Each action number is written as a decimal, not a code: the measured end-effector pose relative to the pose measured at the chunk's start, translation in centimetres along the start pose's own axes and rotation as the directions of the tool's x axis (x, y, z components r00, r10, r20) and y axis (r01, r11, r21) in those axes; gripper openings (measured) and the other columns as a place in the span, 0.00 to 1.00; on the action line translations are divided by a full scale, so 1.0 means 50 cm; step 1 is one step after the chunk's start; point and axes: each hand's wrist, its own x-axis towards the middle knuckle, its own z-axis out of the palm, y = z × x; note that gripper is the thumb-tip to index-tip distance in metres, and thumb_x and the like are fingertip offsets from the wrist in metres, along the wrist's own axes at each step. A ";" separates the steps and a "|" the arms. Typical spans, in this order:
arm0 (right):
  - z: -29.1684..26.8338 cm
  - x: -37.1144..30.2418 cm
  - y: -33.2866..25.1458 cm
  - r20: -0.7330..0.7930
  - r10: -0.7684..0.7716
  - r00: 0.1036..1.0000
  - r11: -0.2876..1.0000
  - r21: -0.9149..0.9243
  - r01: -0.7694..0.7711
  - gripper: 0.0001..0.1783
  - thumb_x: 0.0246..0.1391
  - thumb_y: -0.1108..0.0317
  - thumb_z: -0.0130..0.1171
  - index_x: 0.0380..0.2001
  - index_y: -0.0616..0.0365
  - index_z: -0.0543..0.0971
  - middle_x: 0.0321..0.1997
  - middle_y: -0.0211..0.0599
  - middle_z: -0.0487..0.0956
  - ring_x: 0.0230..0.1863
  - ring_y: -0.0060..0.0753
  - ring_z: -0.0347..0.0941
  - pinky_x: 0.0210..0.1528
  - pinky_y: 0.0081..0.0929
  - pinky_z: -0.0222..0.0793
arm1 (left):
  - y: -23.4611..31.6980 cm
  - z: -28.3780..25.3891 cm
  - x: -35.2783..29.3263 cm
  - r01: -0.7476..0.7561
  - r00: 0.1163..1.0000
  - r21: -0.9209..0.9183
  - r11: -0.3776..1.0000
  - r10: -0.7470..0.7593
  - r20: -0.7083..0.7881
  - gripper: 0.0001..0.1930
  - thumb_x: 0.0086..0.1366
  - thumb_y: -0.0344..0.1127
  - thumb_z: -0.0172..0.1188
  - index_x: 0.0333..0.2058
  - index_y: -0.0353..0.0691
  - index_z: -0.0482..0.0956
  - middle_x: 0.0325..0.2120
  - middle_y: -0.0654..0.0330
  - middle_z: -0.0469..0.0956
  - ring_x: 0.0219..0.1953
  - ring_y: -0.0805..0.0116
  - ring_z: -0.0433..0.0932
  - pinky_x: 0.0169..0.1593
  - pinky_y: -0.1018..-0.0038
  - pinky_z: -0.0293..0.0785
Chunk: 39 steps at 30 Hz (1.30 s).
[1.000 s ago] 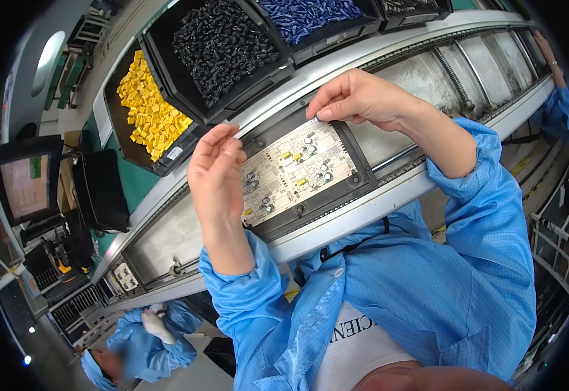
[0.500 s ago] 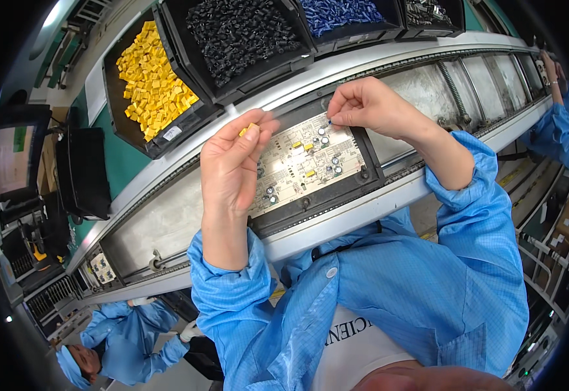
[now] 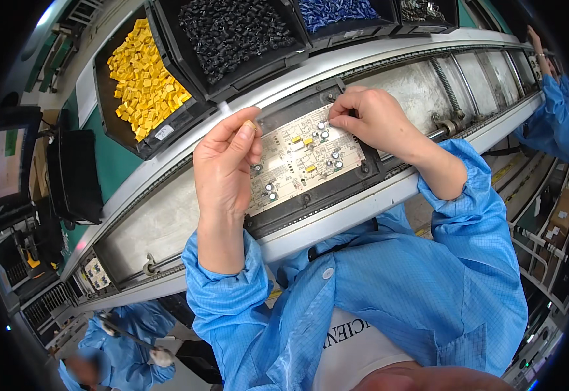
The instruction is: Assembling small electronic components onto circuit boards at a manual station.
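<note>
While we're on the right hand: fingertips together at the far right end of the board, can't tell if they've got anything
Left hand: pinched on one yellow bit by the board's left end
Board: between both hands, long axis near left to far right, right hand nearer
Yellow blocks on it: three visible
Other board: one, way left
Bins: four, far side
</note>
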 end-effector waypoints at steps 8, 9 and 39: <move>0.002 -0.006 -0.003 -0.030 0.028 0.999 0.998 -0.057 -0.030 0.07 0.50 0.67 0.63 0.28 0.59 0.82 0.27 0.38 0.78 0.30 0.42 0.76 0.33 0.33 0.70 | 0.001 0.004 -0.007 -0.001 0.999 0.033 0.999 0.000 0.039 0.11 0.64 0.28 0.60 0.45 0.33 0.80 0.28 0.63 0.79 0.25 0.79 0.72 0.29 0.85 0.68; 0.000 -0.008 -0.003 -0.042 0.020 0.999 0.997 -0.072 -0.023 0.07 0.50 0.67 0.63 0.27 0.60 0.81 0.27 0.38 0.78 0.30 0.42 0.76 0.33 0.34 0.70 | 0.001 0.006 -0.007 -0.008 0.999 0.045 0.999 0.005 0.052 0.11 0.64 0.28 0.61 0.45 0.33 0.80 0.27 0.64 0.79 0.25 0.80 0.72 0.29 0.85 0.68; -0.063 0.026 0.063 0.137 0.154 0.978 0.782 0.588 -0.206 0.11 0.53 0.65 0.64 0.34 0.63 0.83 0.30 0.28 0.81 0.32 0.18 0.73 0.34 0.17 0.68 | -0.050 0.033 -0.012 -0.004 0.989 0.420 0.908 -0.058 0.135 0.08 0.64 0.24 0.58 0.42 0.32 0.78 0.34 0.53 0.82 0.30 0.75 0.77 0.35 0.82 0.73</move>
